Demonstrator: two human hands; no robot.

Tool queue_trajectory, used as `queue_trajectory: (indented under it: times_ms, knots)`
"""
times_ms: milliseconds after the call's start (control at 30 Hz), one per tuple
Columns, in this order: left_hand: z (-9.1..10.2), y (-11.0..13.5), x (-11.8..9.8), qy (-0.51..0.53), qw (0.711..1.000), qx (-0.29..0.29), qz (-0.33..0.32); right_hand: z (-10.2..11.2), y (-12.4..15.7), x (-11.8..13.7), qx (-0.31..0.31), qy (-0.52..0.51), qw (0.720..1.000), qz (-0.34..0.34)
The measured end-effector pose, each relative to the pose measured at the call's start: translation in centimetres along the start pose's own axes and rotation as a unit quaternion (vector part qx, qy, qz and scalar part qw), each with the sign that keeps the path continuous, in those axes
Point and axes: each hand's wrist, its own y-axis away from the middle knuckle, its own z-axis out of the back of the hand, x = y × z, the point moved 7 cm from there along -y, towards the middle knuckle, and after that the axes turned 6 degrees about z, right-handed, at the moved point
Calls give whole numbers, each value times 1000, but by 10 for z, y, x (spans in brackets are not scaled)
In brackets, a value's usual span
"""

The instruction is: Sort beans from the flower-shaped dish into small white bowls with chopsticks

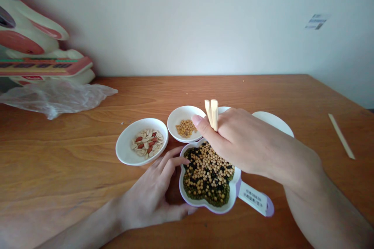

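My right hand [245, 144] is closed around a pair of wooden chopsticks [214, 114], their top ends pointing up. It hovers over the upper right of a lavender-edged white flower-shaped dish [234, 186], hiding the chopstick tips. Round tan beans, black beans and small green beans [217, 198] fill this dish. On the dish's left side my left hand [152, 194] steadies it, index fingertip over the rim and thumb near the lower edge. A labelled handle [253, 199] sticks out to the right.
Behind the dish stand a white bowl of pale seeds with reddish-brown pieces [121, 149], a bowl of yellow kernels [172, 122], and two partly hidden white vessels [223, 109] [271, 120]. A plastic bag [55, 97], toy keyboard [43, 68] and wooden stick [341, 136] lie farther out.
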Motion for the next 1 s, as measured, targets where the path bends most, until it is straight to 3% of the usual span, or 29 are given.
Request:
queue_trajectory:
  times_ms: [167,533,800,1000]
  knots:
    - [1,-1,-2,1,1000,-4,-7,-7,4,5,-4,42,997,70]
    - [3,-2,-2,5,1000,-5,-6,-8,-1,5,17,27,998,58]
    - [2,-1,-3,-9,1000,-10,-5,-8,4,14,0,148,980,130]
    - [1,-1,0,-11,1000,-8,-2,-8,2,19,8,180,973,141]
